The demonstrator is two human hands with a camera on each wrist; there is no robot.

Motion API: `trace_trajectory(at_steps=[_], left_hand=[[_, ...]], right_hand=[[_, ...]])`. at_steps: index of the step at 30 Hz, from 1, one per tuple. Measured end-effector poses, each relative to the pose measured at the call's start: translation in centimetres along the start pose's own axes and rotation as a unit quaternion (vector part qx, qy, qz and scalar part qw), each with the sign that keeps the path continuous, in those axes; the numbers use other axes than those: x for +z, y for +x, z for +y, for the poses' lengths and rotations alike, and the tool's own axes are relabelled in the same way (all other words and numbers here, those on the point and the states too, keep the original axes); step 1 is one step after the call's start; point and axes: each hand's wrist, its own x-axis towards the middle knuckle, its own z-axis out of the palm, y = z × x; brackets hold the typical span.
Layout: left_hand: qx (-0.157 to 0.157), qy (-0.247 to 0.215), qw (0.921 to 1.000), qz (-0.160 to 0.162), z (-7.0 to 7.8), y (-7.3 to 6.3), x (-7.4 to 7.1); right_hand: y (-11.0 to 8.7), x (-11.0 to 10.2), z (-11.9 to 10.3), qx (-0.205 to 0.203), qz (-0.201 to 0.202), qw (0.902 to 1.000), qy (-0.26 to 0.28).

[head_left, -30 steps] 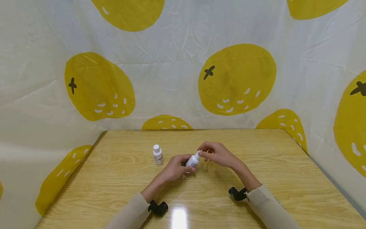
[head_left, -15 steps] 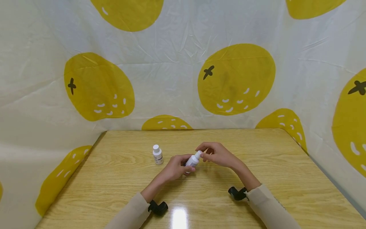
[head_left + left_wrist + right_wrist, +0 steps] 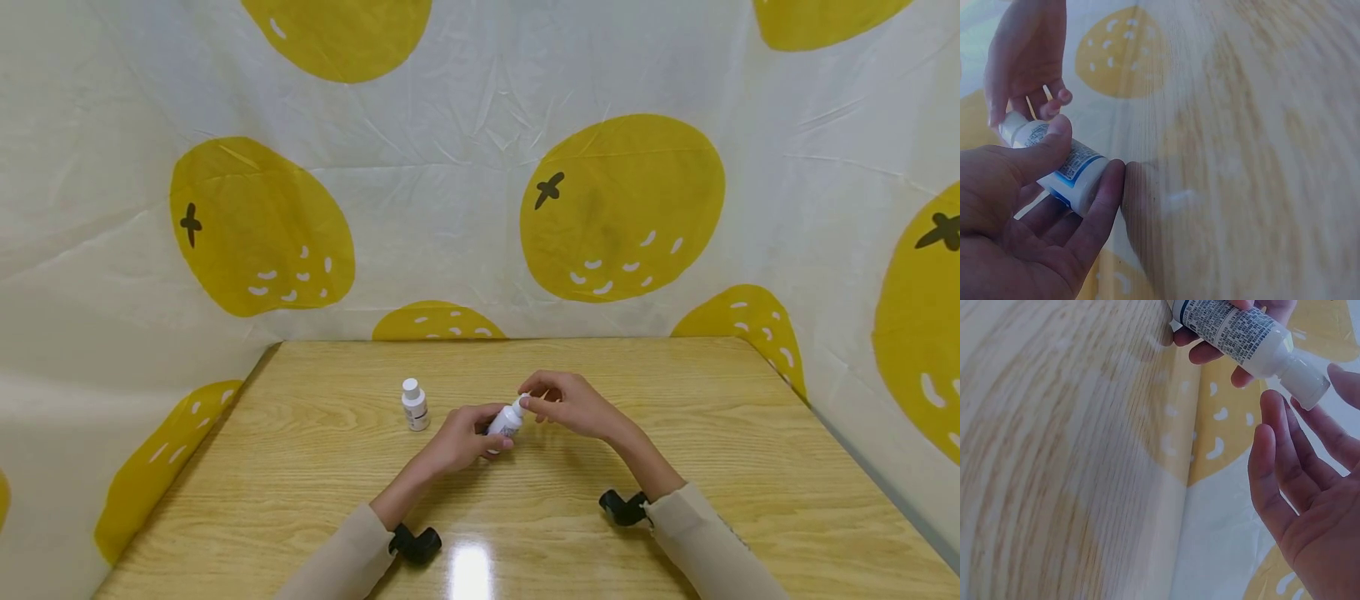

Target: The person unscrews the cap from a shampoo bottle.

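Observation:
My left hand (image 3: 459,440) grips a small white bottle (image 3: 505,422) round its body, thumb on the near side, and holds it tilted with the cap toward upper right. Printed text and a blue band show on its label in the left wrist view. At the bottle's white cap (image 3: 1304,382), the thumb and forefinger of my right hand (image 3: 572,406) pinch from either side; the other fingers curve loosely below. A second white bottle (image 3: 415,406) with a white cap stands upright on the table, left of and beyond my left hand.
The wood-grain table (image 3: 315,475) runs back to a pale curtain (image 3: 442,233) printed with yellow fruit, which also hangs along both sides. Black wrist devices (image 3: 416,546) sit by the beige sleeves (image 3: 337,554). Light glares on the table's near part.
The fingers of my right hand have shifted round the cap: half a second ago they reached slightly left, and now they are back as before. My left hand and the standing bottle stay put.

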Motion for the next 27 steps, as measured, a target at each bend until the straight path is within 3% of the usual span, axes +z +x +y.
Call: trace_trajectory(at_steps=[19,27], left_hand=[[-0.003,0.003,1.0,0.001,-0.06,-0.02,0.01],[0.001,0.002,1.0,0.001,-0.1,0.02,0.03]], right_hand=[[-0.17,-0.12,-0.14,-0.021,-0.013,0.9996,0.016],[-0.12,-0.07,-0.1,0.004,0.004,1.0,-0.003]])
